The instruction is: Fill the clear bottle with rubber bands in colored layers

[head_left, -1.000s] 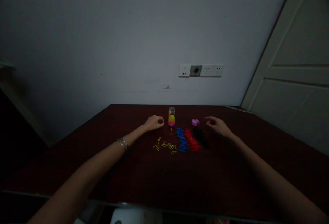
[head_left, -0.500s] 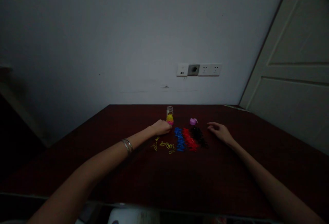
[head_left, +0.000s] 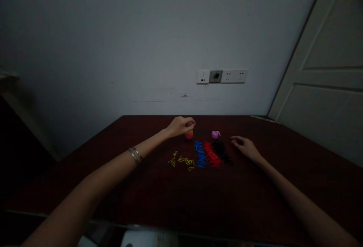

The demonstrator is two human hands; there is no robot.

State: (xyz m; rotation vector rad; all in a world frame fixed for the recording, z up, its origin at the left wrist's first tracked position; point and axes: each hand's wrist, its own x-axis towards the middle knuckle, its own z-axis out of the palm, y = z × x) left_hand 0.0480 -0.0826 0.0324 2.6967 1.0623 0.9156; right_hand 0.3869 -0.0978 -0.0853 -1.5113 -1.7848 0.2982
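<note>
My left hand (head_left: 181, 126) is raised at the mouth of a small clear jar, fingers pinched together; whatever they hold is too small to make out. The hand hides the jar's upper part, leaving its yellow and pink lower part (head_left: 189, 135) in sight. Loose yellow rubber bands (head_left: 185, 161) lie scattered below my left forearm. To their right are a blue pile (head_left: 200, 154), a red pile (head_left: 212, 155) and a black pile (head_left: 222, 152) of small bands. My right hand (head_left: 246, 147) rests on the table beside the black pile, its fingers loosely apart and holding nothing.
A purple cap (head_left: 215, 134) sits behind the red and black piles on the dark red table (head_left: 181, 198). The wall behind carries a row of sockets (head_left: 222, 76). A white panelled door (head_left: 326, 77) stands at the right.
My left hand has lifted from the table beside the jar's base to its mouth, now covering the top of the jar. My right hand keeps its place; the view has shifted slightly.
</note>
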